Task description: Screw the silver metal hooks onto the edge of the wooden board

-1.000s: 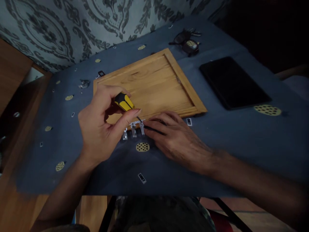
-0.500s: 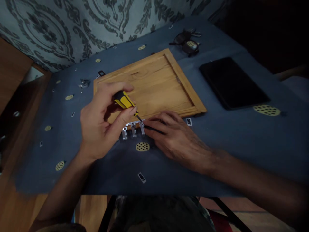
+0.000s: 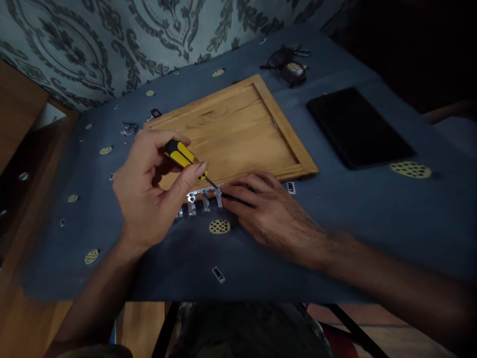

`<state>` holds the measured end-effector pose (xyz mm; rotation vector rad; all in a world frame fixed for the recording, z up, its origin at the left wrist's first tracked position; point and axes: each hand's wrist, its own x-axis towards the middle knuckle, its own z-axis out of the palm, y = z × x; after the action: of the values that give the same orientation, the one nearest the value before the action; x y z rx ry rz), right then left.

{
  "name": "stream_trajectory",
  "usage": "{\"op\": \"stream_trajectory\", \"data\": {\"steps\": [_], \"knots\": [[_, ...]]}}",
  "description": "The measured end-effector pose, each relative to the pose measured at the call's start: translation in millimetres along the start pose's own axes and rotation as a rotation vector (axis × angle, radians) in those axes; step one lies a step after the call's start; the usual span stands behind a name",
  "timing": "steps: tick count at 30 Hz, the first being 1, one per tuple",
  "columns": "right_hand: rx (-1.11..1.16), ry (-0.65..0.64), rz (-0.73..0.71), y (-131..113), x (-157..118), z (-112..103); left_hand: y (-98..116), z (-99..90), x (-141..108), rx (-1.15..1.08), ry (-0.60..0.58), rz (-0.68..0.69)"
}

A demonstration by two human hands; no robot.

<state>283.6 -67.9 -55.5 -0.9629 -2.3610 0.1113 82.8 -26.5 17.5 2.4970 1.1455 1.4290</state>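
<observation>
Free passage between wooden panel (image 3: pixel 238 134) and tablet (image 3: pixel 359 129), glasses (image 3: pixel 292 74) beyond

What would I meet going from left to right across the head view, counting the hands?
Left hand → yellow-and-black screwdriver → right hand → black tablet.

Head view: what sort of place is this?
Probably a room in someone's home: a printed cloth covers the table, the wall behind has an ornate leafy pattern, and glasses lie near the table's far edge.
</observation>
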Motion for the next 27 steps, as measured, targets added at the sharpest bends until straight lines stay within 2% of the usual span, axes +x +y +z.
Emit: {"op": "stream_trajectory", "data": {"steps": [5,12,19,27], "knots": [[0.005,-0.028,0.011,0.1,0.2,-0.3,1.5,0.8,0.6,-0.035,-0.006,-0.09],[-0.008,-0.033,0.014,0.4,0.1,-0.3,-1.4,-0.4,0.7,0.014,-0.007,-0.016],[-0.016,0.0,-0.003,0.4,0.1,1.4,3.4,-2.8,2.2,-0.039,-0.083,-0.106],[0.023,0.002,-0.001,1.3,-0.5,2.4,2.2,-2.0,6.8,-0.093,-0.127,-0.11]]}}
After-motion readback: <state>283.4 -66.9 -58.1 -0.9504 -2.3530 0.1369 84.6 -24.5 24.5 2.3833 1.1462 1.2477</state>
